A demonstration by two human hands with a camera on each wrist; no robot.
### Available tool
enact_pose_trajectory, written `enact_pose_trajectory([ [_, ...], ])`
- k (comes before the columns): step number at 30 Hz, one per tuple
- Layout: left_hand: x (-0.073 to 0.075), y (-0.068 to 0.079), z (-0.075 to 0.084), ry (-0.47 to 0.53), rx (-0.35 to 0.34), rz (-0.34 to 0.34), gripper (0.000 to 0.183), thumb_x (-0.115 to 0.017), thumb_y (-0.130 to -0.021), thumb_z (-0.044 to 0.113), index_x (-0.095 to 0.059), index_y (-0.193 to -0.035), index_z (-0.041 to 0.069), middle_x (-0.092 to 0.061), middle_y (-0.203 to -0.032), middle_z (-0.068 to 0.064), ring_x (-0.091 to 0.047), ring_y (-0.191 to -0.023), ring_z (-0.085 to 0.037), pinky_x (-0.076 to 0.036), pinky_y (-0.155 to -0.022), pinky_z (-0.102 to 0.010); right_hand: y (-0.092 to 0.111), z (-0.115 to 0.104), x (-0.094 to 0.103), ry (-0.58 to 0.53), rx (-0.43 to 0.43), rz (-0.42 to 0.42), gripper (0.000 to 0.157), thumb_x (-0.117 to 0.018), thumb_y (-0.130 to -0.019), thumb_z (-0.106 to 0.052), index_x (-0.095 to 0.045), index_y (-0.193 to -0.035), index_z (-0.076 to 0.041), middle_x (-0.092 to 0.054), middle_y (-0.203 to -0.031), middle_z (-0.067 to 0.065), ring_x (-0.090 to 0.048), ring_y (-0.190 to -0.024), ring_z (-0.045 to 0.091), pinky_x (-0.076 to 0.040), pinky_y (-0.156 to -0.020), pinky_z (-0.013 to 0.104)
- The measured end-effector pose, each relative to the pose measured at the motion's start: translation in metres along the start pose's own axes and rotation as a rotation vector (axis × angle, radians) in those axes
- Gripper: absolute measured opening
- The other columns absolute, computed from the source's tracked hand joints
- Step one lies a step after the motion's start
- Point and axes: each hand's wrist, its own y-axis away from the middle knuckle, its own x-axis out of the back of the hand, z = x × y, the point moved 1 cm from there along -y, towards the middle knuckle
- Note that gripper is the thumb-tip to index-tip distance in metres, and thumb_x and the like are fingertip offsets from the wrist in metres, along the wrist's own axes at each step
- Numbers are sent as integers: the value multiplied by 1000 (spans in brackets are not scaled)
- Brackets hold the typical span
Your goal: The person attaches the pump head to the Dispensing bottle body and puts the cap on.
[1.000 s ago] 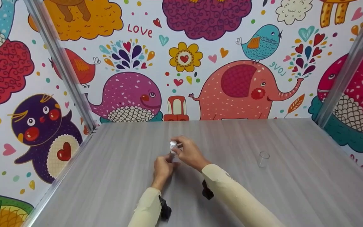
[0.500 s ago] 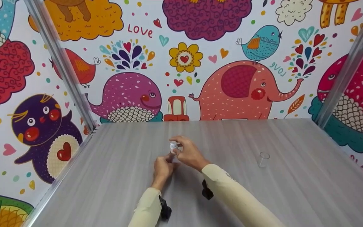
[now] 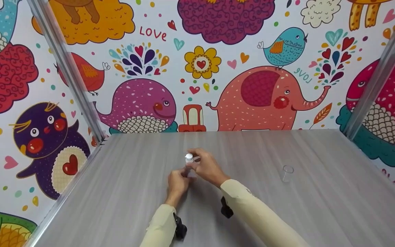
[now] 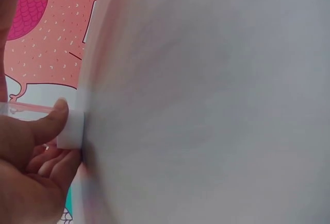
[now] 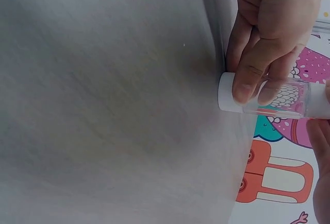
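Observation:
A small clear bottle with a white top and a white base stands upright on the grey table. Low on it, the thumb and fingers of my left hand grip the base, as the left wrist view shows with the left hand against the tabletop. My right hand holds the white top between thumb and fingers; only its fingertips show at the right wrist view's edge. Part of the bottle's clear body is hidden behind the hands in the head view.
To the right on the table stands a small clear cup-like cylinder. Printed walls with cartoon animals enclose the back and sides, and metal posts rise at the corners.
My right fingers have shifted slightly about the bottle's white top, which shows more plainly now. The left hand and the clear cylinder have stayed in place.

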Motion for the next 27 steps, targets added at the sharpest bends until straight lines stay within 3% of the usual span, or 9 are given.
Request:
enact_pose_trajectory([
  [5,-1,0,-1,7,8,3,9,-78,-70,-3,-72,-76,-3,-52,-62,0,-43,-61,-15,-36,-58,-29,0,-2,0,-6,21,-10,44,-72,-88,-4,-60,-130,-1,-64,-127,15,-64,-115,26,-53,-98,40],
  [11,-3,-1,-3,-1,18,2,9,-78,-70,-2,-69,-72,-2,-46,-58,3,-41,-57,-14,-33,-55,-27,0,-3,0,-2,13,-29,39,-64,-90,4,-61,-128,-1,-65,-126,14,-65,-113,26,-54,-97,38],
  [20,0,0,-1,7,-12,0,20,-80,-69,0,-61,-64,-1,-46,-56,3,-40,-55,-12,-33,-54,-27,-1,-2,0,0,-16,-14,37,-69,-90,0,-63,-126,-1,-68,-117,14,-68,-104,23,-57,-90,32],
  [27,1,1,1,-2,42,-19,9,-79,-70,2,-70,-74,2,-51,-60,3,-44,-59,-13,-35,-56,-27,0,1,0,15,23,10,36,-72,-89,-3,-63,-123,1,-68,-116,14,-67,-105,25,-56,-92,37],
])
